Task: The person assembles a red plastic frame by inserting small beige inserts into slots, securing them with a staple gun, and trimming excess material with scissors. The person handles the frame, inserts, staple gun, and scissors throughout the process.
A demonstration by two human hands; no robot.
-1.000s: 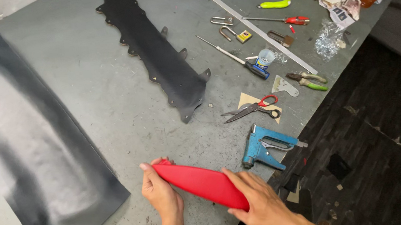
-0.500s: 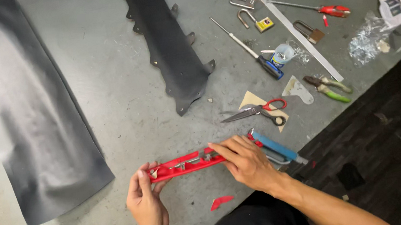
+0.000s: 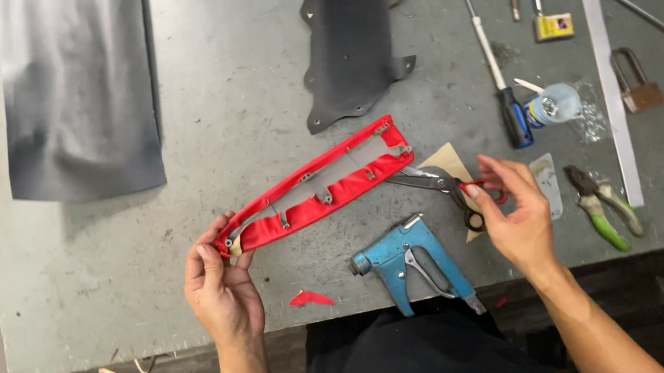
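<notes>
Left hand (image 3: pixel 223 286) pinches the near end of a long red-covered strip (image 3: pixel 319 184), which runs up and away from it across the grey table (image 3: pixel 108 270). Right hand (image 3: pixel 514 211) has its fingers closed on the handles of scissors (image 3: pixel 440 187), blades pointing toward the strip's far end. Blue staple gun (image 3: pixel 412 265) lies between the two hands; green-handled pliers (image 3: pixel 601 206) sit just right of the right hand.

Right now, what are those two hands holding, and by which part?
The left hand grips the long red padded strip by its near end. The right hand has its fingers at the handle loops of the scissors.
</notes>
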